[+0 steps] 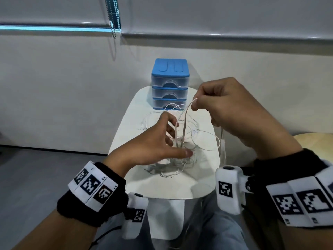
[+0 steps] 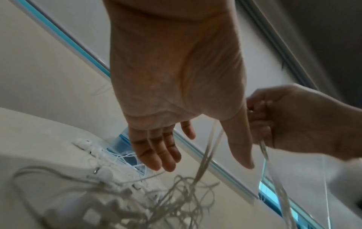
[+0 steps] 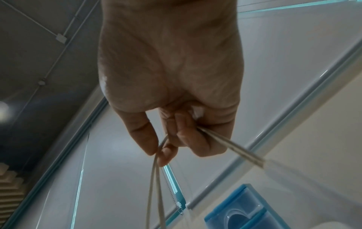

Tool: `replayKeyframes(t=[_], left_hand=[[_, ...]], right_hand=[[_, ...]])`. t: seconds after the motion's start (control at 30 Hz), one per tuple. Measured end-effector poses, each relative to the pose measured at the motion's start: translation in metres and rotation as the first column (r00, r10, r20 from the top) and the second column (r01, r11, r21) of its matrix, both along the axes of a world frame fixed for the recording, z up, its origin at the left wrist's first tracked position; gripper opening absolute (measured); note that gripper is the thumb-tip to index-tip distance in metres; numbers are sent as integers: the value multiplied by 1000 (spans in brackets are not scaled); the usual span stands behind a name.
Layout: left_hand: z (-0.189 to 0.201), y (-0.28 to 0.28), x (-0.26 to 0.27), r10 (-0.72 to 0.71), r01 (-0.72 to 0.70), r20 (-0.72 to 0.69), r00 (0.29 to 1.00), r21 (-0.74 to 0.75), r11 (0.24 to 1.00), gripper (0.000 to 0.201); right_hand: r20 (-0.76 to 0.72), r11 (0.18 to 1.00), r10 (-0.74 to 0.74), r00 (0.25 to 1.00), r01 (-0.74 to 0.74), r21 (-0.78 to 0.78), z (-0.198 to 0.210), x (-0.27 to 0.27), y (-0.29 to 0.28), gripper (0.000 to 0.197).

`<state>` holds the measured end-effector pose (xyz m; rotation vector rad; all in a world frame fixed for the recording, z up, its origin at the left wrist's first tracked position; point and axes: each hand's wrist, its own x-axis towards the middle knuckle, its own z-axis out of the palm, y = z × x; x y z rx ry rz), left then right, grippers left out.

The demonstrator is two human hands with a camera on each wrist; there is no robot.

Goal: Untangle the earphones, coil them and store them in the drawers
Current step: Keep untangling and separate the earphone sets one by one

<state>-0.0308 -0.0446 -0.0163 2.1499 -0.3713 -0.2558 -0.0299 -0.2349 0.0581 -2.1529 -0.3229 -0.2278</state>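
right hand (image 1: 232,107) pinches a raised loop of the tangled earphones (image 1: 173,159); left hand (image 1: 155,141) hovers, grip slack-fingered.

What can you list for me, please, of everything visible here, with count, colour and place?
Earphones: tangled heap, count unclear, white, middle of table.
Lifted cable loop: one, white, rising from the heap to the right hand.
Drawer unit: one, three closed drawers, blue and clear, far end of table.
Table: one, white, in front of the person.
Blind chain: one, beaded, by the wall.
Left hand: open, over the heap.
Right hand: fingers pinch the loop.
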Motion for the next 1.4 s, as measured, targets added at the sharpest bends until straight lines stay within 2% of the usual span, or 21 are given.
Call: replayKeyframes(t=[0.1, 0.2, 0.37, 0.5, 0.7, 0.8, 0.87, 1.03, 1.1, 1.27, 1.4], left_hand=[[-10, -7, -3, -59, 49, 49, 997, 191, 980, 71], [-19, -13, 0, -67, 16, 161, 985, 300, 954, 57], [-19, -6, 12, 30, -109, 306, 951, 244, 964, 29], [-8, 0, 17, 20, -120, 328, 945, 288, 950, 3], [1, 17, 17, 28, -117, 357, 934, 229, 966, 7], [6, 20, 14, 40, -111, 373, 927, 170, 979, 7], [8, 20, 13, 63, -114, 350, 935, 127, 985, 9], [11, 21, 10, 100, -110, 285, 953, 20, 994, 12], [11, 20, 10, 96, -94, 282, 955, -21, 995, 11], [7, 17, 8, 128, -95, 264, 956, -135, 986, 12], [6, 18, 7, 171, -138, 271, 947, -138, 981, 27]], right_hand=[[27, 1000, -6, 1000, 6, 19, 4, 4, 3, 20], [72, 999, -37, 997, 36, 28, 4, 7, 3, 28], [73, 990, -129, 989, 125, 59, 3, 9, -10, 21], [23, 988, -156, 988, 155, 13, -2, 9, -20, 21], [-4, 986, -27, 1000, 26, -165, -14, 11, -25, 7], [-2, 972, 54, 999, -52, -229, -15, 12, -24, 10], [25, 967, 51, 998, -43, -252, -15, 14, -23, 12], [90, 979, -88, 992, 103, -178, -15, 20, -27, 14], [83, 983, -100, 992, 111, -147, -19, 20, -26, 18], [-3, 990, -15, 1000, 15, -138, -30, 22, -18, 18], [-107, 979, 82, 991, -100, -180, -36, 24, -18, 15]])
